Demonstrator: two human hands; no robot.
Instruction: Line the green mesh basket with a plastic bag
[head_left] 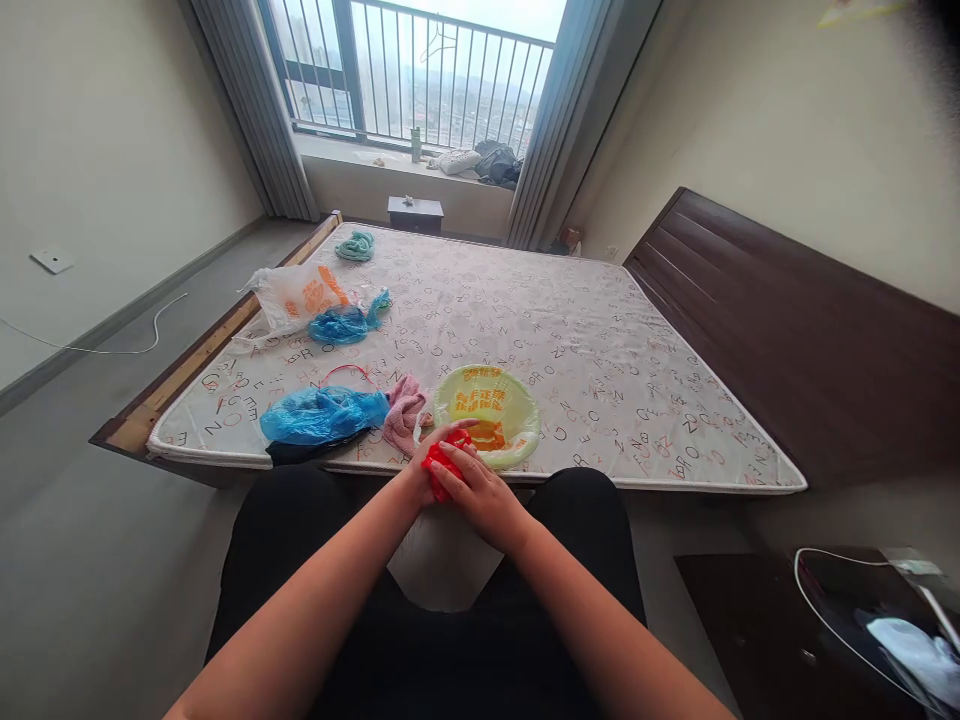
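Between my two palms is a crumpled bright red thing point(444, 474), which looks like a thin plastic bag. My left hand point(421, 478) lies against its left side and underneath, fingers partly hidden. My right hand point(484, 497) presses over it from the right, its fingers folded across the red plastic. Just beyond the hands stands a yellow-green basket point(529, 425) lined with a clear bag printed in orange. A pink knitted cloth point(405, 405) lies left of the basket, near my left hand.
On the mattress point(600, 400), blue plastic bags point(326, 415) lie over something black at the left. Farther back are another blue bag point(339, 325), a white and orange bag point(296, 297) and a teal coiled cloth point(355, 246). A dark headboard point(795, 320) borders the right.
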